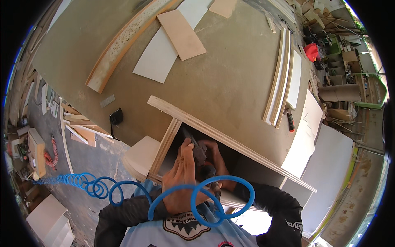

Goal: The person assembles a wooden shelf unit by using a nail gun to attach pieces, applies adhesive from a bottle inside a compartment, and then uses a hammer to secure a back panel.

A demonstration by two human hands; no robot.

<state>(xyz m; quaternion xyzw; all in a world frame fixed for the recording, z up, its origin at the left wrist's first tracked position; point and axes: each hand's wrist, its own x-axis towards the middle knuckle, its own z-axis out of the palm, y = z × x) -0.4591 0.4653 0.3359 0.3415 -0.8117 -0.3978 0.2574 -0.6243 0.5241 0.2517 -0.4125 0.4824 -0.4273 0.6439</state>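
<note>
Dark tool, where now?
Head view, below centre: tool between left hand and right hand, toward the left end of the plywood box, by blue coiled hose.

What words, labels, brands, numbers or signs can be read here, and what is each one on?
Badge on the pale blue shirt: lettering above dark trees; I won't copy its wording.
Right sleeve: white lettering, likewise not copied.
Red-and-black emblem low on the shirt: cut off by the picture's edge, unreadable.
Small grey plate on the table: any marks are too small to read.
</note>
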